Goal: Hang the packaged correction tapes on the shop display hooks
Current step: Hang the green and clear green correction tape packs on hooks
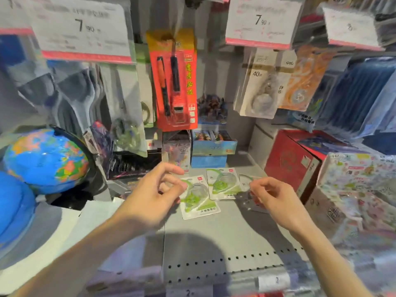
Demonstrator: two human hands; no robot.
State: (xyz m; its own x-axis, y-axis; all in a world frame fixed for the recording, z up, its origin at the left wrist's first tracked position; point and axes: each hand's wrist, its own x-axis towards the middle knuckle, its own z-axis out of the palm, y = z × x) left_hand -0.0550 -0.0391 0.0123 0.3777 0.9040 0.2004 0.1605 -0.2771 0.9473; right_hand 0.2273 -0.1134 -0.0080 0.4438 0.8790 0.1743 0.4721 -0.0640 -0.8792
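Three green correction tape packs lie flat on the grey shelf, none of them on a hook yet, so the hanging looks barely begun. The nearest pack sits just past the left hand, whose fingers are curled with thumb and forefinger close together, at its left edge; whether they pinch it I cannot tell. The middle pack lies between the two hands. The right hand has its fingers bunched over the third pack, perhaps lifting its edge, though blur hides the contact. Above the fingers hang other goods: an orange pen card with yellow characters, a pale pack reading "40m", an orange card with "deli". Two price tags read "7.90". All three packs seem left to hang.
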